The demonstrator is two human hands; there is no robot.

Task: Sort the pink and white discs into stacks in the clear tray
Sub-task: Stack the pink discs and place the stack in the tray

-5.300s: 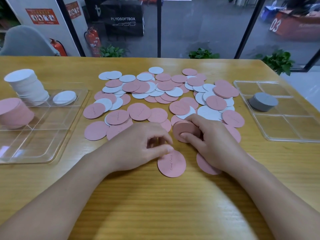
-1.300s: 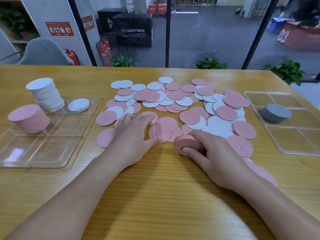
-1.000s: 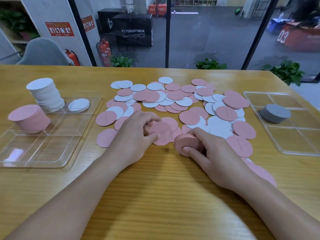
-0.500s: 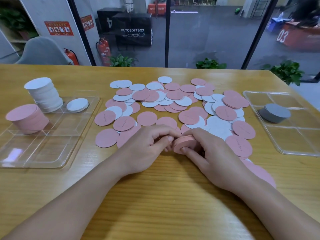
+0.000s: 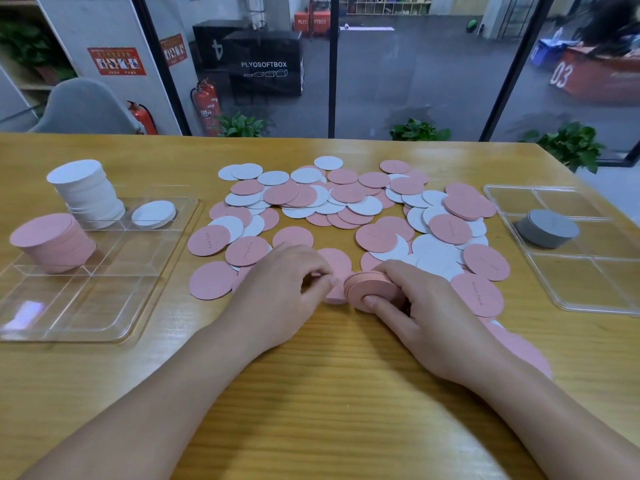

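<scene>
Loose pink and white discs (image 5: 349, 202) lie spread over the middle of the wooden table. My right hand (image 5: 426, 317) grips a small stack of pink discs (image 5: 372, 289), tilted on its edge, just in front of the pile. My left hand (image 5: 277, 292) pinches a single pink disc (image 5: 336, 294) against the left side of that stack. In the clear tray (image 5: 114, 306) at the left stand a tall white stack (image 5: 86, 194), a pink stack (image 5: 52, 242) and a low white stack (image 5: 153, 214).
A second clear tray (image 5: 588, 292) at the right holds a grey stack of discs (image 5: 547, 228). A few pink discs (image 5: 519, 344) lie partly under my right forearm. Glass panels rise behind the table's far edge.
My left hand drew one pink disc out of the pile and brought it right, up to the stack in my right hand. My right hand kept hold of the stack and barely moved.
</scene>
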